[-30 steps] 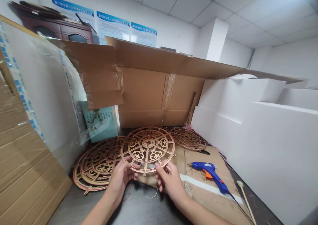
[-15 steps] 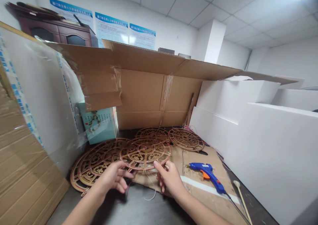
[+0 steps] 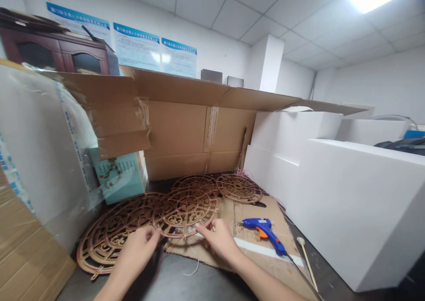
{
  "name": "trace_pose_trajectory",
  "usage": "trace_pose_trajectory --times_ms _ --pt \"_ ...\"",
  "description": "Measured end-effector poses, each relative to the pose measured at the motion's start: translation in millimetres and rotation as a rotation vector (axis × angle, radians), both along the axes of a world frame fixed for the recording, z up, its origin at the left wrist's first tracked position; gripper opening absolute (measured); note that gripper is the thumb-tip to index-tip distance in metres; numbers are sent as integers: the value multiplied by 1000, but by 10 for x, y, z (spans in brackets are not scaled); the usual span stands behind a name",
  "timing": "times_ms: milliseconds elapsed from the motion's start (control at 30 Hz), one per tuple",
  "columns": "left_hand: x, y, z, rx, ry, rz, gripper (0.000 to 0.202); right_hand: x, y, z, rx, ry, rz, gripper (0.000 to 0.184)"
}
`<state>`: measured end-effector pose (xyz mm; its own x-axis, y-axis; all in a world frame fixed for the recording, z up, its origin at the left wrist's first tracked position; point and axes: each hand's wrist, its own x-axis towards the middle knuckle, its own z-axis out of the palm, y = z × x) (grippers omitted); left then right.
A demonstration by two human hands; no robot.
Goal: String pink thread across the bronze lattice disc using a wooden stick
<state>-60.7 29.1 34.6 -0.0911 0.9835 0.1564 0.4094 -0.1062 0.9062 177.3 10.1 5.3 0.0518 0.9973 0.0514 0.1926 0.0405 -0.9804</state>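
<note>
A round brown openwork panel [image 3: 184, 208] with scroll patterns and reddish cord along its rings is tilted toward me. My right hand [image 3: 221, 242] grips its near right rim, thumb on top and fingers underneath. At the near left rim, my left hand [image 3: 141, 245] is closed with its fingertips pinched on the edge. A thin white thread [image 3: 195, 265] hangs below the panel onto the dark table. Under and beside the held panel lie larger openwork panels [image 3: 96, 239] on the left, and another round panel [image 3: 239, 188] lies behind on the right.
A blue glue gun [image 3: 262, 230] lies on a flat cardboard sheet [image 3: 229, 208] at right, beside a stick with a pale round head [image 3: 305, 261]. White foam blocks [image 3: 358, 203] stand at right. A light-blue box [image 3: 122, 177] and upright cardboard [image 3: 179, 128] stand behind.
My left hand has closed from loosely spread fingers to a pinch at the panel's left rim. My right hand keeps its grip. The whole view has shifted to the right.
</note>
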Motion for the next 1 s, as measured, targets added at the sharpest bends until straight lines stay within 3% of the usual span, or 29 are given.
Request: trace_pose_trajectory --times_ms 167,467,567,733,800,900,933,1000 --pt "-168 75 119 50 150 -22 41 63 -19 43 32 -81 27 43" --pt "-99 22 -34 145 630 -32 28 71 -30 77 99 -193 2 37" --pt "-59 -4 -64 165 636 -40 26 72 -46 98 132 -217 1 34" --pt "-33 35 -102 126 473 -34 23 94 -57 108 147 -247 2 34" --pt "-42 47 -2 121 418 -33 27 124 -43 102 143 -267 -3 36" --pt "-116 -14 393 138 269 -8 39 176 -35 165 159 -313 -41 44" --pt "-161 -54 569 156 170 6 42 192 -49 230 172 -327 -59 47" --pt "-263 -135 899 200 -258 33 38 223 -115 447 217 -331 -91 48"
